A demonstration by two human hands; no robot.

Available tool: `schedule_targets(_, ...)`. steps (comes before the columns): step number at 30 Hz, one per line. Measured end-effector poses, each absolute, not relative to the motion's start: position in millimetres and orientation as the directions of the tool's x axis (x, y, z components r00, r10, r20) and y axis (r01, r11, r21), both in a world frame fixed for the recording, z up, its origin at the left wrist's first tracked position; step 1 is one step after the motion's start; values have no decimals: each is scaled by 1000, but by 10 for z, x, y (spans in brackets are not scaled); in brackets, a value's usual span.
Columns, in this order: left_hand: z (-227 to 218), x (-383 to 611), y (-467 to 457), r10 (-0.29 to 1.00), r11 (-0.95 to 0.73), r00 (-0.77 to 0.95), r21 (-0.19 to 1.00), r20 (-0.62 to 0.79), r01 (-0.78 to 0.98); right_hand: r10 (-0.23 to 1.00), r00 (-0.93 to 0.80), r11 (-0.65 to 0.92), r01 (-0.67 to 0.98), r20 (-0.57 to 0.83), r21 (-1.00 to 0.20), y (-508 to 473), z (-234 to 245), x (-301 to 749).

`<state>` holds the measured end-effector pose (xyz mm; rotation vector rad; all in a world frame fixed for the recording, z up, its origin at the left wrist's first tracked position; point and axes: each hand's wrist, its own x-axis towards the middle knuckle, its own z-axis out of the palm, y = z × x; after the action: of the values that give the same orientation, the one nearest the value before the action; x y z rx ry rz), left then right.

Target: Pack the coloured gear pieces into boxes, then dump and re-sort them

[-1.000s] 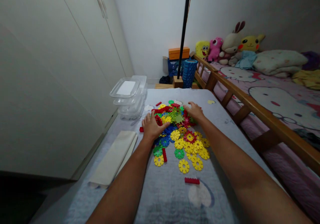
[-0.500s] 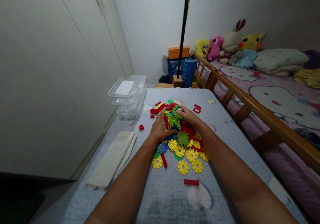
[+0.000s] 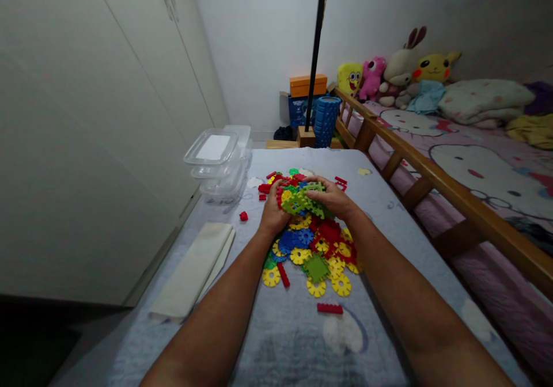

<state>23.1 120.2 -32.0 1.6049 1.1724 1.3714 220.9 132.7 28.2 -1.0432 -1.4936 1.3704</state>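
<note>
A heap of flat plastic building discs and squares in yellow, red, blue and green (image 3: 315, 249) lies on a pale blue blanket (image 3: 285, 329). My left hand (image 3: 273, 211) and my right hand (image 3: 334, 197) are cupped together around a bunch of these pieces (image 3: 301, 200), mostly green and yellow, raised a little above the far part of the heap. A green square (image 3: 317, 267) lies near the front of the heap. One red bar (image 3: 330, 308) lies apart toward me, and a small red piece (image 3: 243, 216) sits to the left.
Stacked clear plastic containers (image 3: 216, 156) stand at the blanket's far left. A folded cream cloth (image 3: 194, 269) lies to the left. White wardrobe doors (image 3: 86, 116) run along the left. A wooden bed rail (image 3: 436, 185) and a bed with stuffed toys (image 3: 401, 67) are on the right.
Both hands have closed in from the sides of the heap and gathered a bunch of pieces between them, lifting it slightly. The heap has been pushed closer together.
</note>
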Motion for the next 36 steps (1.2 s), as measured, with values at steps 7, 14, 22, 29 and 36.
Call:
schedule_targets(7, -220, 117, 1123, 978, -181, -61, 957, 199, 227, 957, -289, 100, 214, 34, -972, 1111, 227, 2613)
schedule_targets(14, -46, -43, 870, 982, -176, 140, 893, 129, 414, 969, -226, 222, 624, 99, -749, 718, 19, 3167)
schedule_targets(22, -96, -320, 356, 961, -236, 275, 629, 37, 741, 906, -423, 390, 797, 36, -462, 283, -407, 3287)
schedule_targets(29, -194, -76, 344, 945, -295, 317, 647, 86, 703, 878, -436, 475, 733, 199, -487, 524, -380, 2816)
schedule_targets(36, -150, 147, 506, 943, -322, 279, 718, 183, 617, 840, -408, 542, 605, 358, -583, 673, -339, 2540)
